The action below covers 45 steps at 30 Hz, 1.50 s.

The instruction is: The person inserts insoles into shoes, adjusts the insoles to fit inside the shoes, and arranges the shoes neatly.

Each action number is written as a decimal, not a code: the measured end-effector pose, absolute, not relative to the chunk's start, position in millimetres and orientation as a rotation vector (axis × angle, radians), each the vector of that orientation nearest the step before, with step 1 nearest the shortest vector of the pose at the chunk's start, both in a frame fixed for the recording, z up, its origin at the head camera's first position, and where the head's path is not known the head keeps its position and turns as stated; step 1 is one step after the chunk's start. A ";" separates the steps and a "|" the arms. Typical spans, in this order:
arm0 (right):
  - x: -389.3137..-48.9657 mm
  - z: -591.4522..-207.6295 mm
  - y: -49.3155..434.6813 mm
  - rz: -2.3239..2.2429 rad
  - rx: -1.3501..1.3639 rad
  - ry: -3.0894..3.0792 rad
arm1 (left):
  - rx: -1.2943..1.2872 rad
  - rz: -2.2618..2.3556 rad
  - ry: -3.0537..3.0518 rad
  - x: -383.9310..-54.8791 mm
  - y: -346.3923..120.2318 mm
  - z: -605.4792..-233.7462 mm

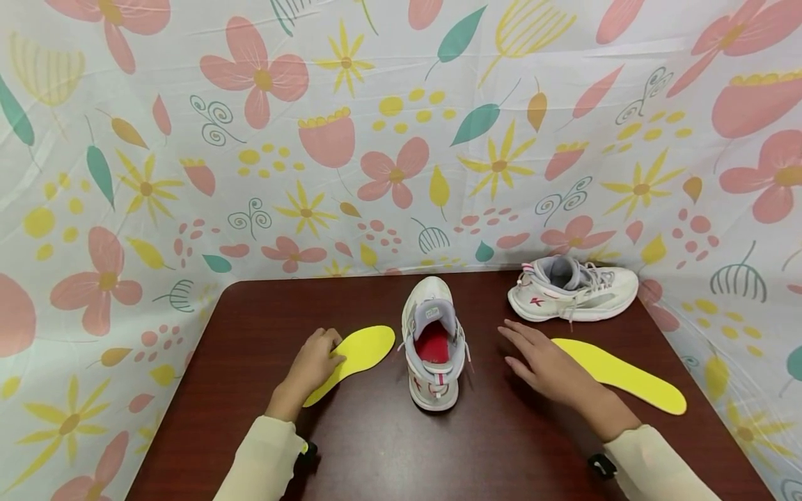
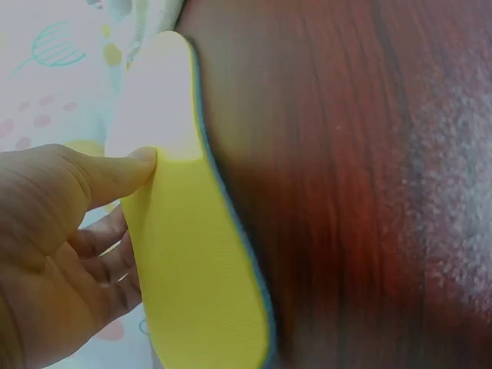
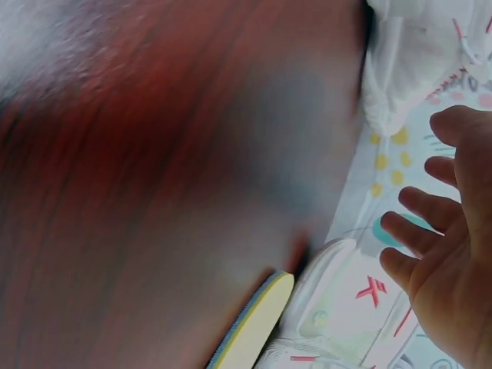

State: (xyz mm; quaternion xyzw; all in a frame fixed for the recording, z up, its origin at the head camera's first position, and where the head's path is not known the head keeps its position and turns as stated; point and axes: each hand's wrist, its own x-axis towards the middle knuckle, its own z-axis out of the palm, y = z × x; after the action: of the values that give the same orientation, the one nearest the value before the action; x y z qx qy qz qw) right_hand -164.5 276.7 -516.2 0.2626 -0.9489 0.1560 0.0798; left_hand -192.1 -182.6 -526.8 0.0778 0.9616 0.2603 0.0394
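Note:
My left hand point(image 1: 316, 362) grips a yellow insole point(image 1: 363, 348) by its edge. In the left wrist view the thumb lies on top of that insole point(image 2: 192, 254), the other fingers behind it, and a dark edge runs along its side. My right hand point(image 1: 551, 365) holds nothing, its fingers loosely spread above the table. Between the hands stands a white sneaker point(image 1: 434, 396), toe pointing away, with red showing inside. Beside the right hand lies a second yellow insole point(image 1: 633, 376), its tip also in the right wrist view.
Another white sneaker point(image 1: 601, 299) stands on its sole at the back right, toe pointing right, laces loose. The dark brown table point(image 1: 376, 452) ends at a flower-patterned cloth point(image 1: 401, 139) behind and at the sides.

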 end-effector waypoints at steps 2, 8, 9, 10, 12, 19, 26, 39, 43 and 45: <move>-163.7 -512.3 275.5 0.504 0.762 -2.868 | 0.227 0.859 2.922 -191.7 -183.7 -524.3; -162.1 -501.0 271.3 0.599 0.717 -2.914 | 0.197 0.999 2.886 -191.4 -184.6 -511.3; -162.0 -499.2 270.6 0.612 0.713 -2.913 | 0.199 1.010 2.892 -191.2 -184.6 -508.6; -161.8 -497.0 270.1 0.624 0.711 -2.911 | 0.201 1.026 2.898 -190.7 -184.7 -505.6; -161.5 -492.7 269.1 0.645 0.710 -2.908 | 0.207 1.065 2.909 -189.4 -184.7 -499.6; -164.0 -476.1 268.1 0.667 0.718 -2.876 | 0.194 1.281 2.916 -181.3 -181.5 -478.2; -164.9 -455.4 264.7 0.679 0.721 -2.829 | 0.212 1.544 2.850 -169.5 -175.3 -456.5; -144.5 -419.2 224.1 0.785 0.751 -2.745 | 0.363 1.934 2.611 -151.9 -144.4 -418.8; -141.1 -416.3 211.8 0.861 0.767 -2.714 | 0.358 2.047 2.485 -149.1 -129.6 -410.4; -139.9 -414.2 205.3 0.944 0.788 -2.698 | 0.358 2.091 2.426 -147.5 -122.0 -406.2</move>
State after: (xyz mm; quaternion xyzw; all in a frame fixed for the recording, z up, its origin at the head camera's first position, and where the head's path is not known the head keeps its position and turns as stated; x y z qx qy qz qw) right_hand -139.9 205.3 -414.2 0.2648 -0.9064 0.3172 0.0881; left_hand -147.5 -122.0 -406.2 0.1110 0.7522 0.6483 -0.0403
